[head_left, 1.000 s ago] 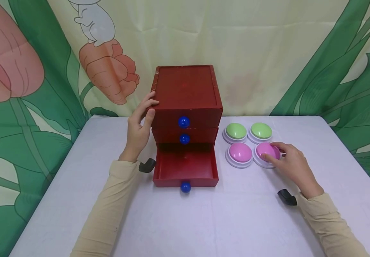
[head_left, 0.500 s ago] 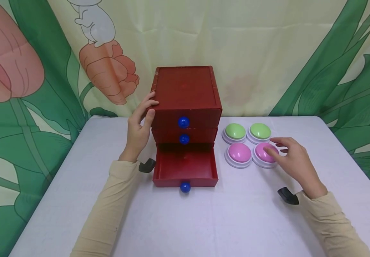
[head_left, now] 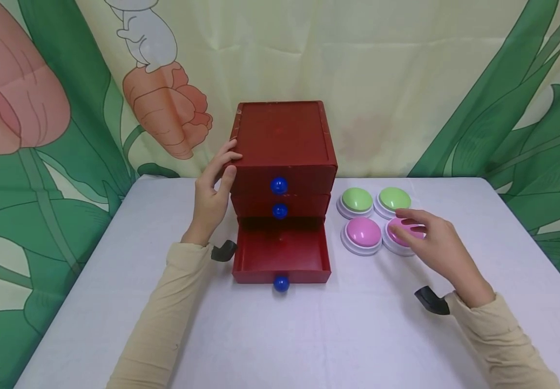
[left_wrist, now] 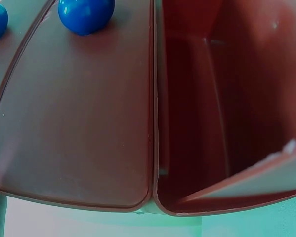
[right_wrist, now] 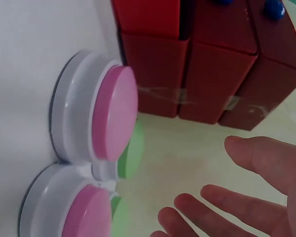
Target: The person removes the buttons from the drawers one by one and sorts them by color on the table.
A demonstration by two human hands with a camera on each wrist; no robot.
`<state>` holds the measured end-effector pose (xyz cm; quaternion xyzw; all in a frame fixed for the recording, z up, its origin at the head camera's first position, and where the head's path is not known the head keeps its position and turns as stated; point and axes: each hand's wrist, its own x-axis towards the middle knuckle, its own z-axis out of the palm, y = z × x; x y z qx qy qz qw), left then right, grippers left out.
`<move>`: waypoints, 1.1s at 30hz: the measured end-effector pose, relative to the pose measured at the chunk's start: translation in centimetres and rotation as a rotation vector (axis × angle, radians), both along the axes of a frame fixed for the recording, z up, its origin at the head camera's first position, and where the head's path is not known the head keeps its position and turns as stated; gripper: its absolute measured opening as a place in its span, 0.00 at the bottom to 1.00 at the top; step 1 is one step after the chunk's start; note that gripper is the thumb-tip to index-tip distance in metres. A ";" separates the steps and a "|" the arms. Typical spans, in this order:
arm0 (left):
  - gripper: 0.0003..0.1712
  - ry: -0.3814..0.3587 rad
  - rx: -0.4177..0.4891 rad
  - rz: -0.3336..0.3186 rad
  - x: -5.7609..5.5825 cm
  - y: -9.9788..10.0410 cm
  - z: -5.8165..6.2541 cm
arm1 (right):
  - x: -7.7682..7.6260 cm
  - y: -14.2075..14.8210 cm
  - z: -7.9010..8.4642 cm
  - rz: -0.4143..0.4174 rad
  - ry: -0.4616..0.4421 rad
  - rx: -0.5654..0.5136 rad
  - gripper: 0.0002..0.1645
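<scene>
My left hand (head_left: 211,197) rests against the left side of a dark red drawer cabinet (head_left: 282,135), fingers over its top edge. The cabinet's bottom drawer (head_left: 282,254) is pulled out; the two drawers above it are closed. Over the right-hand pink push button (head_left: 396,249) hovers my right hand (head_left: 437,246), thumb and fingers spread, nothing held. In the right wrist view, this hand (right_wrist: 251,192) is apart from the buttons. A second pink push button (head_left: 363,232) sits just left of it.
Behind the pink buttons stand two green push buttons, the left one (head_left: 357,200) and the right one (head_left: 394,199). Blue knobs (head_left: 281,283) mark the drawer fronts. A white tabletop (head_left: 309,340) lies beneath, with a printed curtain (head_left: 386,81) at its far edge.
My right hand has come up off the right pink button and drifted slightly left above it. The left hand, cabinet and buttons stay where they were.
</scene>
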<state>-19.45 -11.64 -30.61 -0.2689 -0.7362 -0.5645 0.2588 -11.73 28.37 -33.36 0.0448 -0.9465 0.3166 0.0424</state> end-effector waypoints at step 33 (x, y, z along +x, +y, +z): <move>0.15 0.005 0.000 0.009 0.0 0.1 0.0 | 1.7 -5.8 0.8 0.288 0.033 -0.144 0.18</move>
